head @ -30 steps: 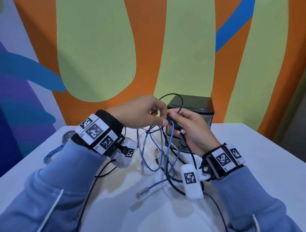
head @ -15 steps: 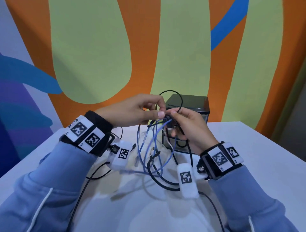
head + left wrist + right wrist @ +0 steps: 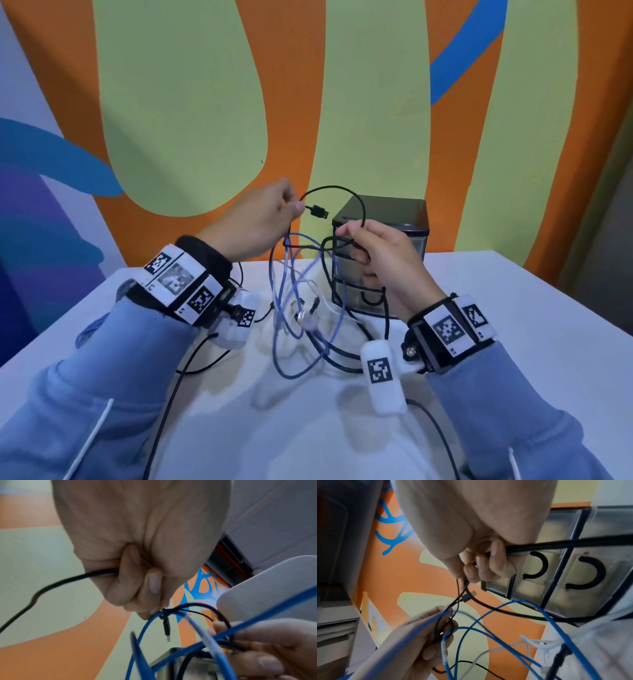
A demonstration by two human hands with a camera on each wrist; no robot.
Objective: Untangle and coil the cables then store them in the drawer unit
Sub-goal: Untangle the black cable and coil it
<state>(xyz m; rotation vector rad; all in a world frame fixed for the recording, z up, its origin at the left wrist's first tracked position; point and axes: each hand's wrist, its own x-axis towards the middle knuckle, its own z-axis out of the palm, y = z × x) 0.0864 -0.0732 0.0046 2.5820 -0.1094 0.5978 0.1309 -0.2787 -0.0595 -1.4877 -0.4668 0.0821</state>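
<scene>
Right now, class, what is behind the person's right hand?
Behind the right hand stands the small black drawer unit with clear drawers; its lower drawer fronts are partly covered, contents indiscernible.

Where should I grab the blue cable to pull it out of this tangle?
Judging from the head view, pinch the blue cable at its hanging loop, coming from the front below both hands; there it swings free of the black USB cable, not knotted up near the left hand.

No readable text, only coded square markers on wristbands (image 3: 178, 284)
</scene>
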